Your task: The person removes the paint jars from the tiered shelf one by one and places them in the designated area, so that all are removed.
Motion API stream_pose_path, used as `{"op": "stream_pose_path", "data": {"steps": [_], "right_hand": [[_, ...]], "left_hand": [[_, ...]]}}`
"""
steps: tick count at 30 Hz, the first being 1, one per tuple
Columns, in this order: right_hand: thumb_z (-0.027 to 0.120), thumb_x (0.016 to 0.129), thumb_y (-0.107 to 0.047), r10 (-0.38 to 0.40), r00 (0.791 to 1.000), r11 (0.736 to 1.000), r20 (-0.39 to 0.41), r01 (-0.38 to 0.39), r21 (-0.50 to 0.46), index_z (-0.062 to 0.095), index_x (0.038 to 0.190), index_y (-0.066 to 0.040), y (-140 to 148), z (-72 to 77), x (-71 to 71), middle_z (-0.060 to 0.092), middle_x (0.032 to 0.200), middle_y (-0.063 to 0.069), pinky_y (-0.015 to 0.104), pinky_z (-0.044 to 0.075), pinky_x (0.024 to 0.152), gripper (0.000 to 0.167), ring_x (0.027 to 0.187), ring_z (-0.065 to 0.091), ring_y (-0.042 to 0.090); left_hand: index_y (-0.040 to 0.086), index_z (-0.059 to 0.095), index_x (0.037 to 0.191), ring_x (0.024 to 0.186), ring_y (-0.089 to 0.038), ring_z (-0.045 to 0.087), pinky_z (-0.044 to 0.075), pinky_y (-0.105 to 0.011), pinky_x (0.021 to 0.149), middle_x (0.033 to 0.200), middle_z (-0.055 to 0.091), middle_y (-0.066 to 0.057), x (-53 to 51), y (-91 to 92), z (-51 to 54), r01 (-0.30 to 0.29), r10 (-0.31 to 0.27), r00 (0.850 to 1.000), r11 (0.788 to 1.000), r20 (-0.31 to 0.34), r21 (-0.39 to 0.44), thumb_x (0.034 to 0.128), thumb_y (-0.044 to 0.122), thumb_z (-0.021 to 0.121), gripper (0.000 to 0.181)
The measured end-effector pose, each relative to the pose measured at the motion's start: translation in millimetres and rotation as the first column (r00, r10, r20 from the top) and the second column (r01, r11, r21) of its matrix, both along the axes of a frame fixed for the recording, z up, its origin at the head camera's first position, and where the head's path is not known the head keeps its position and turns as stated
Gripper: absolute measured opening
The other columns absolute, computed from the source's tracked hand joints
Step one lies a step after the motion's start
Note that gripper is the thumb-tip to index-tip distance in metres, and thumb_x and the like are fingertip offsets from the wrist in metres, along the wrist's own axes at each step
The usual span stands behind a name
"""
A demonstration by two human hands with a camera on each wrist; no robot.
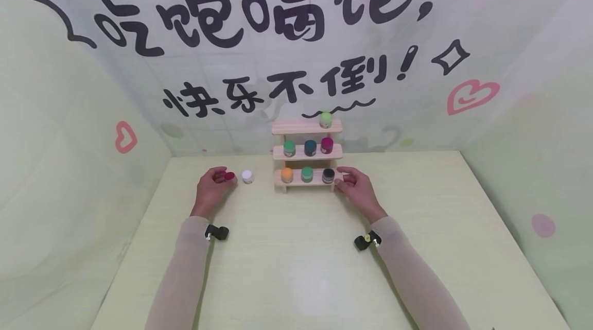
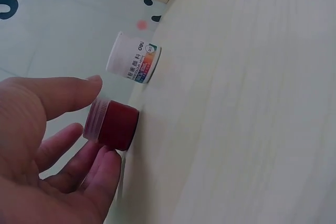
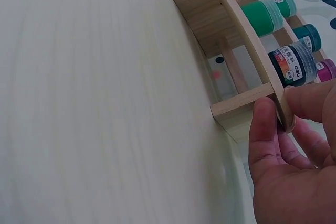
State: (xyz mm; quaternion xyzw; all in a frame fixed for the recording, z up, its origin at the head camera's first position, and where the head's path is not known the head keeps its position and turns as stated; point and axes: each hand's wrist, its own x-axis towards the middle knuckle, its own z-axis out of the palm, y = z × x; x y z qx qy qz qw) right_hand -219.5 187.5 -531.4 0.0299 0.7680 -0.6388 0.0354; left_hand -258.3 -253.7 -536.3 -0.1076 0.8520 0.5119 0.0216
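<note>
Left of the wooden rack (image 1: 298, 126), past the white jar (image 1: 247, 176), the left hand (image 1: 212, 192) curls fingers round the red jar (image 2: 118, 125), thumb contact hard to judge! The right hand (image 1: 360, 195) pinches the rack's end. Grasping stage, seemingly; next calls for a clean lift.

My left hand (image 1: 210, 190) is curled round the red jar (image 2: 119, 127), and the white jar (image 1: 247, 177) stands just beside it, blocking the direct way right. Past that jar, a strip of bare table (image 1: 263, 187) runs to the shelf (image 1: 299, 153), whose right end my right hand (image 1: 360, 193) pinches. Three bottom jars (image 1: 307, 174) leave only narrow gaps there. Above, the light green jar (image 1: 326, 120) blocks the top step's right; its left part is free. The wall (image 1: 222, 137) bars the back; between my sleeves (image 1: 180, 263), the way is open.
</note>
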Motion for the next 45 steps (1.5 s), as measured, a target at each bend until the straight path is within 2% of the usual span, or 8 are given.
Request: {"op": "stream_pose_path", "data": {"steps": [10, 21, 27, 30, 34, 38, 41, 45], "right_hand": [[0.073, 0.1, -0.01, -0.004, 1.0, 1.0, 0.014, 0.004, 0.02, 0.061, 0.142, -0.004, -0.8, 1.2, 2.2, 0.073, 0.115, 0.023, 0.03, 0.066, 0.087, 0.044, 0.093, 0.076, 0.018], [0.073, 0.099, -0.009, -0.005, 1.0, 1.0, 0.02, 0.005, 0.007, 0.061, 0.142, -0.004, -0.2, -1.7, 0.1, 0.074, 0.11, 0.019, 0.026, 0.066, 0.085, 0.044, 0.092, 0.076, 0.017], [0.073, 0.099, -0.009, -0.007, 1.0, 1.0, 0.016, 0.007, 0.008, 0.063, 0.141, -0.005, -0.1, -2.6, -0.5, 0.074, 0.111, 0.02, 0.025, 0.065, 0.084, 0.044, 0.093, 0.077, 0.02], [0.073, 0.099, -0.01, -0.003, 1.0, 1.0, 0.01, 0.003, 0.01, 0.062, 0.142, -0.005, 0.3, -3.1, -0.4, 0.074, 0.113, 0.021, 0.025, 0.065, 0.084, 0.044, 0.095, 0.077, 0.021], [0.074, 0.099, -0.011, 0.0, 1.0, 1.0, 0.014, 0.0, 0.014, 0.062, 0.142, -0.005, 0.7, -4.4, -0.6, 0.074, 0.113, 0.021, 0.024, 0.065, 0.084, 0.045, 0.095, 0.077, 0.021], [0.074, 0.099, -0.011, -0.002, 1.0, 1.0, 0.017, 0.002, 0.008, 0.062, 0.141, -0.006, 1.0, -5.2, -1.0, 0.074, 0.113, 0.021, 0.024, 0.065, 0.084, 0.045, 0.095, 0.078, 0.022], [0.074, 0.099, -0.01, -0.001, 1.0, 1.0, 0.018, 0.001, 0.001, 0.062, 0.141, -0.006, 1.1, -4.9, -1.4, 0.074, 0.112, 0.021, 0.025, 0.065, 0.084, 0.044, 0.097, 0.078, 0.025], [0.074, 0.099, -0.01, 0.0, 1.0, 1.0, 0.024, 0.0, 0.003, 0.062, 0.142, -0.006, 1.4, -3.2, -1.4, 0.074, 0.112, 0.021, 0.027, 0.066, 0.086, 0.045, 0.099, 0.078, 0.026]], "left_hand": [[0.011, 0.057, 0.147, 0.137, -0.03, 0.056, 0.049, -0.046, 0.118, 0.146, 0.061, -0.014, -2.2, 4.1, 14.5, -0.036, 0.039, 0.999, 0.996, -0.036, 0.081, 0.0939, 0.027, 0.082, 0.061], [0.01, 0.059, 0.144, 0.137, -0.03, 0.056, 0.049, -0.047, 0.117, 0.148, 0.06, -0.015, -0.2, 18.4, 35.9, -0.064, 0.071, 0.995, 0.994, -0.069, 0.089, 0.0982, 0.03, 0.076, 0.053], [0.015, 0.059, 0.144, 0.137, -0.028, 0.057, 0.051, -0.046, 0.116, 0.147, 0.061, -0.012, -3.9, 26.4, 44.9, -0.04, 0.048, 0.995, 0.996, -0.088, 0.084, 0.099, 0.035, 0.076, 0.052], [0.016, 0.059, 0.144, 0.132, -0.025, 0.059, 0.055, -0.044, 0.111, 0.145, 0.062, -0.011, -5.4, 31.7, 50.6, -0.017, 0.025, 0.994, 0.997, -0.106, 0.077, 0.0993, 0.036, 0.075, 0.052], [0.015, 0.06, 0.144, 0.112, -0.023, 0.062, 0.064, -0.042, 0.09, 0.142, 0.063, -0.012, -6.4, 40.2, 59.1, 0.014, -0.003, 0.993, 0.996, -0.121, 0.09, 0.0992, 0.035, 0.075, 0.052], [0.014, 0.061, 0.143, 0.112, -0.021, 0.062, 0.062, -0.034, 0.073, 0.142, 0.063, -0.014, -7.8, 50.9, 68.0, 0.051, -0.036, 0.987, 0.994, -0.158, 0.095, 0.0991, 0.035, 0.075, 0.051], [0.014, 0.063, 0.14, 0.123, -0.021, 0.061, 0.059, -0.03, 0.084, 0.142, 0.064, -0.013, -10.9, 60.2, 74.2, 0.07, -0.052, 0.98, 0.994, -0.194, 0.084, 0.099, 0.034, 0.076, 0.048], [0.01, 0.064, 0.137, 0.127, -0.028, 0.061, 0.055, -0.041, 0.108, 0.143, 0.064, -0.015, -17.1, 72.6, 83.0, 0.095, -0.071, 0.969, 0.991, -0.237, 0.091, 0.0985, 0.028, 0.076, 0.044]]}}
